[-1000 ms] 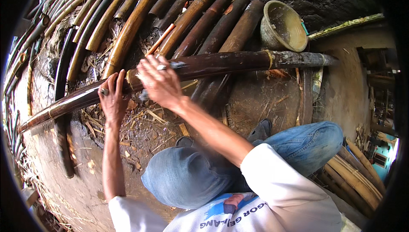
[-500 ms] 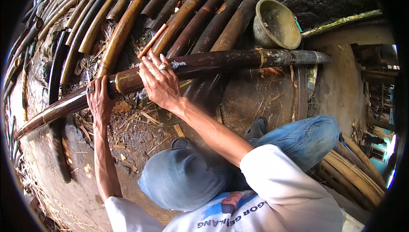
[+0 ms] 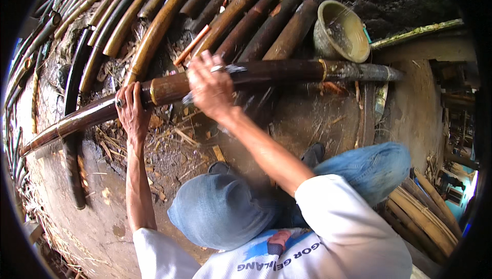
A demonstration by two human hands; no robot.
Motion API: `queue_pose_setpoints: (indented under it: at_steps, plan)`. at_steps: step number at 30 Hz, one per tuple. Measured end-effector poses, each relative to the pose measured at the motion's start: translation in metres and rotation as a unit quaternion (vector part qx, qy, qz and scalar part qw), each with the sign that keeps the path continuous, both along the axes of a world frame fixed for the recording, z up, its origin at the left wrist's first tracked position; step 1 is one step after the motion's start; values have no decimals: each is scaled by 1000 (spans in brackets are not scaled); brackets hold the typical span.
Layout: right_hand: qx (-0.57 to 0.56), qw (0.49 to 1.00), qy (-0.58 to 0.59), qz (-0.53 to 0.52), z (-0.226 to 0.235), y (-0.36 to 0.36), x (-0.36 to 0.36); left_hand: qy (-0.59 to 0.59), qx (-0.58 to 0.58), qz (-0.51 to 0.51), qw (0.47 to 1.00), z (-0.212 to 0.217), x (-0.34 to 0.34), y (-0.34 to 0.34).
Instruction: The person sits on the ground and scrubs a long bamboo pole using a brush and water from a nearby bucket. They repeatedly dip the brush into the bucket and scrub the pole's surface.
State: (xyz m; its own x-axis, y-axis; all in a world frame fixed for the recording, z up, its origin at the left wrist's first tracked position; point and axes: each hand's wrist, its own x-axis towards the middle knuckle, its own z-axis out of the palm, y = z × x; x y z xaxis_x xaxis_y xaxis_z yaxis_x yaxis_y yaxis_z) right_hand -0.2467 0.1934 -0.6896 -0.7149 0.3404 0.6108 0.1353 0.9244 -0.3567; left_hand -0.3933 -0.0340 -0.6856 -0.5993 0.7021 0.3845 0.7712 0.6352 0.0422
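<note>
A long, dark brown, wet-looking bamboo pole [image 3: 277,71] lies crosswise in front of me, with pale yellowish rings at its joints. My left hand [image 3: 133,112] is closed over the pole's upper side, just left of one ring, and wears a ring with a dark stone. To the right of that joint, my right hand [image 3: 211,88] presses down on the pole, its fingers smeared by motion. Beneath its palm is a crumpled silvery wad [image 3: 234,68], poking out on both sides; its material I cannot make out.
Several bamboo poles [image 3: 154,40] lie side by side beyond the pole. A grey bowl-like tub [image 3: 323,38] with liquid stands tilted at the far right. A thin orange-brown stick [image 3: 192,45] rests near my right hand. Split bamboo lengths [image 3: 420,212] are stacked at right.
My right hand has slid a little rightward along the pole, and more of the silvery wad shows. The left hand keeps its place on the pole. The whole view has shifted slightly.
</note>
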Motion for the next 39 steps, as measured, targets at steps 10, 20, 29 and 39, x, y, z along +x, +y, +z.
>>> queue_pose_setpoints:
  at_steps: [10, 20, 29, 39]
  plan:
    - [115, 928, -131, -329, -25, 219, 188, 68, 48, -10, 996, -21, 2, -20]
    - [-61, 992, -53, -99, -3, 109, 128, 118, 28, 4, 993, -22, 7, -54]
    - [-30, 998, 33, -55, 7, 66, 62, 116, 51, -6, 992, -24, 4, -24]
    - [-59, 951, -62, -298, -8, 233, 182, 78, 40, 12, 996, -16, 6, -29]
